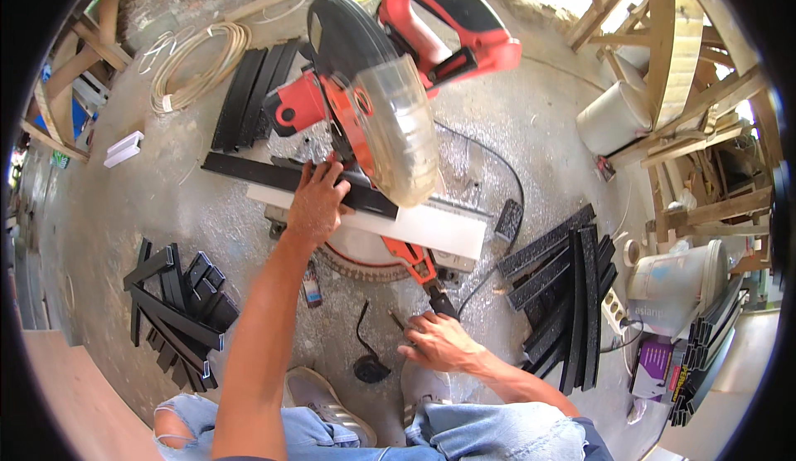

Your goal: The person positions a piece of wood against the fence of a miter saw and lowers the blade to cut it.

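Note:
A red-and-black mitre saw point(352, 121) stands on the floor in front of me, its head raised and a clear blade guard point(406, 138) over the blade. My left hand point(317, 200) presses its fingers over a long black profile strip point(249, 168), which lies across the saw above a white board point(439, 230). Just below the saw's black front knob point(442, 302), my right hand point(444, 343) is closed with its fingers curled. A thin pencil-like stick point(396, 319) pokes out from those fingers. Near my feet lies a black tape measure point(371, 369).
Black profile pieces are piled at left point(178, 312) and right point(572, 303), with longer black strips point(249, 96) behind the saw. A coiled hose point(203, 67) lies far left. At right are a white bucket point(680, 283), a power strip point(614, 312) and a cable point(518, 179).

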`<state>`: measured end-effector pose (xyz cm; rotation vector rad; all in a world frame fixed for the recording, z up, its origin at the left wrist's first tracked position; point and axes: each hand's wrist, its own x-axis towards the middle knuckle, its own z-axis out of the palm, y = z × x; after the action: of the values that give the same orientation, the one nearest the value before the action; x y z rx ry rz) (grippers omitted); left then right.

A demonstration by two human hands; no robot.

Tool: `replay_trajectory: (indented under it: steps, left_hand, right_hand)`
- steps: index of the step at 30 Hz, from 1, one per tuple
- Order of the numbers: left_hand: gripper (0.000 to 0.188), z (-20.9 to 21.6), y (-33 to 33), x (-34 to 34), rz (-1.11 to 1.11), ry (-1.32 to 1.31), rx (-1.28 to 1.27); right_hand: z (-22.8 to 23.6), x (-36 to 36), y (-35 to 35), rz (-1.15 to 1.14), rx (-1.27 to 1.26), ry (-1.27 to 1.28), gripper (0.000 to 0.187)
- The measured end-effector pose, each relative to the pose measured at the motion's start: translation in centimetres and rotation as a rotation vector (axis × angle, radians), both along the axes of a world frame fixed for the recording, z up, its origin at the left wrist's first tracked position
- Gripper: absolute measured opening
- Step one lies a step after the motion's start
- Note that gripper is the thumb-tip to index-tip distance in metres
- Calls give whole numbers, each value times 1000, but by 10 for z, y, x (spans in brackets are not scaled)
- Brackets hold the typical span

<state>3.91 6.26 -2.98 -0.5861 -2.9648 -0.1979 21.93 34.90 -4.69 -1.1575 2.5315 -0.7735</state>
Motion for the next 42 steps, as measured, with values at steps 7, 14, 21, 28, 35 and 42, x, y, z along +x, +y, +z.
replay_trajectory:
  steps: [7, 14, 21, 28, 35, 42]
  left_hand:
    - [41, -3, -6, 2, 18, -26, -17]
    - [31, -4, -9, 2, -11, -68, 22]
    - [32, -8, -1, -5, -72, -31, 118]
    - [34, -7, -10, -4, -77, 5, 156]
    - [36, -11, -7, -2, -34, -21, 155]
    - [32, -6, -8, 1, -44, 5, 100]
  right_hand:
    - [269, -165, -1, -265, -561, 554, 11]
    - [347, -349, -128, -565, 331, 346, 64]
    - [267, -447, -81, -225, 107, 503, 59]
    - [294, -316, -65, -707, -190, -350, 66]
    - [256, -244, -22, -925, -481, -614, 68]
    - [234, -217, -17, -910, -599, -574, 69]
